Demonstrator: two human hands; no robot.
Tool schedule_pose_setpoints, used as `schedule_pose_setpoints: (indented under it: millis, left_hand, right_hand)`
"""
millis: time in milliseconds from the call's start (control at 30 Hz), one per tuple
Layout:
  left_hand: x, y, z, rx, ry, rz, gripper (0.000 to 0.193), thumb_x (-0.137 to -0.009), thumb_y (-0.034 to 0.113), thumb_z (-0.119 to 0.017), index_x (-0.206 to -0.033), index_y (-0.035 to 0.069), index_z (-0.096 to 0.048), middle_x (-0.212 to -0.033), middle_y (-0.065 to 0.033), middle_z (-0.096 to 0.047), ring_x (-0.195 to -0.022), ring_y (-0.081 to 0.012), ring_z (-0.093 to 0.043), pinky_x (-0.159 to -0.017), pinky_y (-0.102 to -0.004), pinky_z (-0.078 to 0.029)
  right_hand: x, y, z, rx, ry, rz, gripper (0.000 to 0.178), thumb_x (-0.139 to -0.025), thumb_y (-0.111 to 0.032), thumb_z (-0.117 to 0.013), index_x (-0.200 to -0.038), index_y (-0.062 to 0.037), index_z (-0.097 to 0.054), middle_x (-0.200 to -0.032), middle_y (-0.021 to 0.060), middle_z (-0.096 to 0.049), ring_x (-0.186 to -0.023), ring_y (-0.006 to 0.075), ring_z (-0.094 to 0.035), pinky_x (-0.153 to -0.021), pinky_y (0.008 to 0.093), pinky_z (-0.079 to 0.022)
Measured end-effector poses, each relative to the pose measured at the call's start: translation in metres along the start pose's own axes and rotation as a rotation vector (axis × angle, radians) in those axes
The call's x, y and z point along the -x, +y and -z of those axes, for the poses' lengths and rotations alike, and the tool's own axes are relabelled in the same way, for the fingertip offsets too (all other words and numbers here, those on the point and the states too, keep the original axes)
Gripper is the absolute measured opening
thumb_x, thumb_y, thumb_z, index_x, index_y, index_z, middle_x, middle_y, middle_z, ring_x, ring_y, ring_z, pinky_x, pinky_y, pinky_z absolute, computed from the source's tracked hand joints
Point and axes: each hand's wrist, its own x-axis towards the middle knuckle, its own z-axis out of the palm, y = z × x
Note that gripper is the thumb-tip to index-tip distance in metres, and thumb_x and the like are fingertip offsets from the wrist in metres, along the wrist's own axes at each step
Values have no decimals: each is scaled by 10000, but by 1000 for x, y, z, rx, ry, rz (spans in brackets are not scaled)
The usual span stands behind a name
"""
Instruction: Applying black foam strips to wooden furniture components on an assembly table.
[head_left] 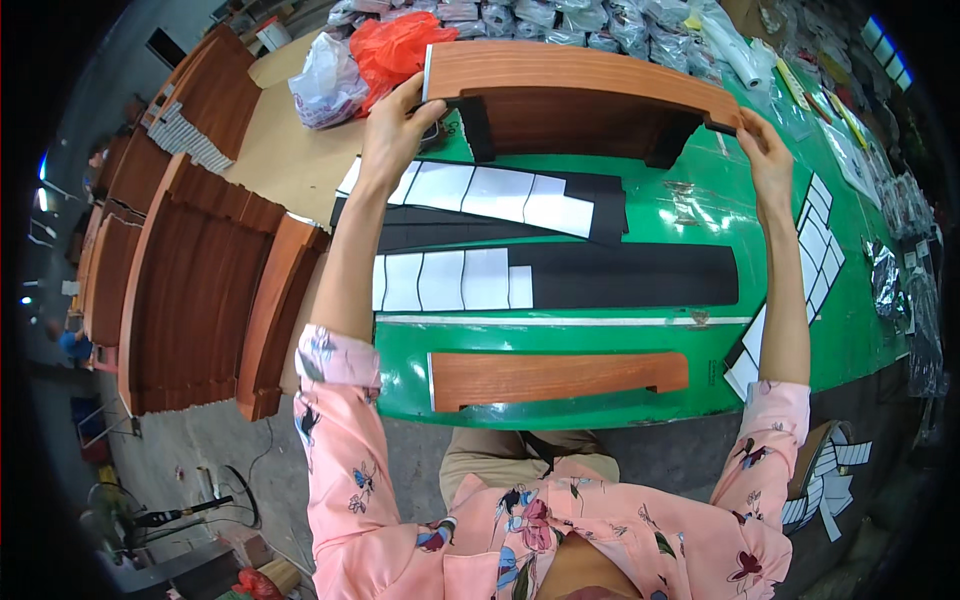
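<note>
The person's left hand (pixel 400 118) and right hand (pixel 765 148) hold a long wood-grain panel (pixel 580 72) by its two ends, arms spread wide apart, each grip narrow, with the thumb and fingers closed about the edge. The panel is at the far side of a green-topped table (pixel 670 225), with black pieces (pixel 478 130) beneath it; whether it is lifted clear cannot be told.

Nearer lie black strips (pixel 640 275) partly covered by white rectangular pieces (pixel 480 278), and at the near edge a second wood-grain panel (pixel 560 380) lies flat. To the left stand stacked brown panels (pixel 200 300). A red plastic bag (pixel 400 48) and a white plastic bag (pixel 325 85) sit far left, beside plastic-wrapped packages (pixel 575 18).
</note>
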Motion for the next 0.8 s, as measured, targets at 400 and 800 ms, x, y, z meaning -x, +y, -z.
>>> schedule_pose_setpoints:
  millis: [400, 800]
  left_hand:
    - [-58, -88, -13, -313, -109, -23, 303, -871, 135, -596, -1140, -4, -590, -1030, -76, -670, -871, -120, -612, -782, -267, -465]
    - [276, -25, 51, -288, -308, 344, 262, -851, 86, -598, -1102, 8, -611, -1039, -142, -629, -948, -249, -611, -816, -334, -479]
  right_hand:
    - [-62, 85, -33, 100, -82, 34, 411, -886, -155, -604, -1269, -28, -524, -1218, 111, -589, -1107, 194, -563, -954, 288, -411]
    - [230, 26, 65, 240, -571, -328, 333, -920, -114, -544, -1226, 16, -538, -1148, 100, -591, -1065, 165, -562, -914, 277, -427]
